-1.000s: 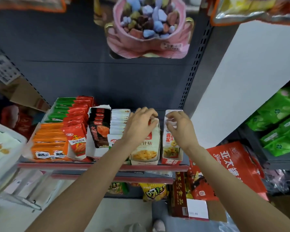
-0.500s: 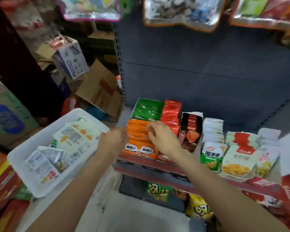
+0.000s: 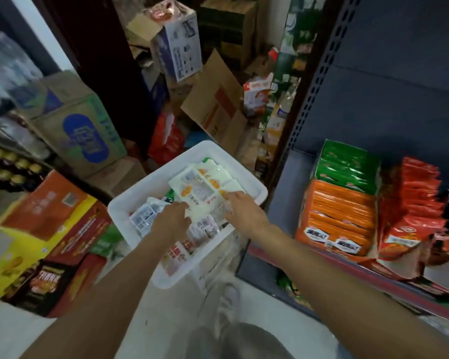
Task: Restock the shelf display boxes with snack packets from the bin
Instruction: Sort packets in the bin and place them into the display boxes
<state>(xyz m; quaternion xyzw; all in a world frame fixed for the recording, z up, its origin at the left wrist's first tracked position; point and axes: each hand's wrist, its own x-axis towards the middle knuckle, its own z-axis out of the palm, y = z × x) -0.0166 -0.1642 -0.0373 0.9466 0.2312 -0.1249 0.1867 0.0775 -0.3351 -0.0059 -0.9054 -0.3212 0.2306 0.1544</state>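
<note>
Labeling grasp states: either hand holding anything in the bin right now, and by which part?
Cannot tell. Both hands are down among the packets in the white bin: left hand and right hand touch the pale packets, but motion blur hides any closed grip.

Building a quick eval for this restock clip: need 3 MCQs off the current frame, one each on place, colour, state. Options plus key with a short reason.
1. Where are both hands?
A. On the shelf boxes
B. Over the white bin
C. On the cardboard cartons

2. What colour are the packets in the display box nearest the shelf's front left corner?
A. Orange
B. Blue
C. Purple

3. What is the right hand doing?
A. Lifting a red packet clear of the bin
B. Hanging at the person's side
C. Reaching with fingers out onto the pale packets

Key:
1 B: the left hand and right hand are both inside the rim of the white bin.
2 A: the orange packets sit at the front, with green packets behind.
3 C: its fingers lie extended on the pale packets; nothing is lifted.
</note>
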